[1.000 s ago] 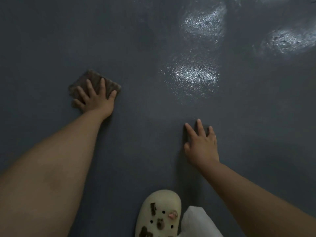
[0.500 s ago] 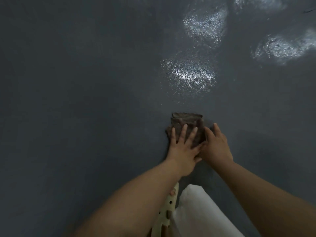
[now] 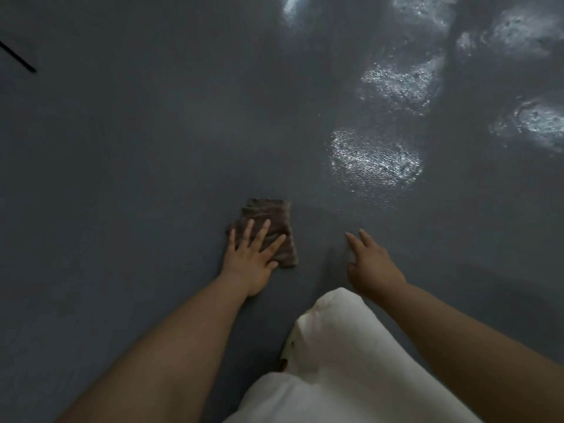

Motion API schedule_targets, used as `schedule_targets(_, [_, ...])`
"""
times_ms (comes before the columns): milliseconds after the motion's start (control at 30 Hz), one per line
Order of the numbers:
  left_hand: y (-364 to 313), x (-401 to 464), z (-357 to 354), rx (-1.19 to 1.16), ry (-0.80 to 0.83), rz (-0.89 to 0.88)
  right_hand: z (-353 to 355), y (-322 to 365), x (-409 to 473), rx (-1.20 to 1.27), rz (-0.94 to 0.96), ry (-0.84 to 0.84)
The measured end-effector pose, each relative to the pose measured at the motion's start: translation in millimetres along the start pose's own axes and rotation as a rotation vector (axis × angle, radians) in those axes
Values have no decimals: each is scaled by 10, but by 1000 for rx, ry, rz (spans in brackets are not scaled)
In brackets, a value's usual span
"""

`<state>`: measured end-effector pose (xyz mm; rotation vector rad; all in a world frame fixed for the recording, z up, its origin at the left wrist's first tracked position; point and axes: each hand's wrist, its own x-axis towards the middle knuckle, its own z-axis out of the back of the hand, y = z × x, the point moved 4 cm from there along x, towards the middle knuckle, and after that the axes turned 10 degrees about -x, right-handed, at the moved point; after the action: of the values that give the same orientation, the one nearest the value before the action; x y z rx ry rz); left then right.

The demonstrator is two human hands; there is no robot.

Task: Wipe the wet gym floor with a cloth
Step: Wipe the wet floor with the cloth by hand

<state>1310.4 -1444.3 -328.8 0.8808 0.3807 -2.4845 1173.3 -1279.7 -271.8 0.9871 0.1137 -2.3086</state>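
Filling almost the whole view, the dark grey gym floor (image 3: 128, 166) has a dull matte look near the person and several shiny wet patches (image 3: 375, 160) farther off toward the upper right. A thin black line (image 3: 18, 58) crosses the floor at the far left edge. Below, a white trouser leg (image 3: 345, 355) covers the bent knee at the bottom centre, with a pale shoe (image 3: 291, 343) peeking out along its left side.

Both bare forearms reach forward from the lower corners. The left hand (image 3: 251, 257) lies flat with its fingers straight and spread, pressing down on the cloth (image 3: 268, 221) rather than curling round it. The right hand (image 3: 370, 261) is beside it, apart from the cloth, with fingers extended toward the floor and nothing in its grasp; whether the fingertips touch the floor I cannot tell.

The cloth is a small brown folded rag, lying on the floor just ahead of the knee, near the closest wet patch but apart from it.
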Motion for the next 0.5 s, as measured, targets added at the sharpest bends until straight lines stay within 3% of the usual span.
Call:
schedule_targets(133, [370,-199,-36,-98,-52,117,81,230,-70,-35,78,-69])
schedule_targets(300, [335,-212,65,-270,-310,122,13,556,61,-85,136,-115])
schedule_targets(500, [231,23,-13,-205,-128,116,-267,804,190,-111,138,-88])
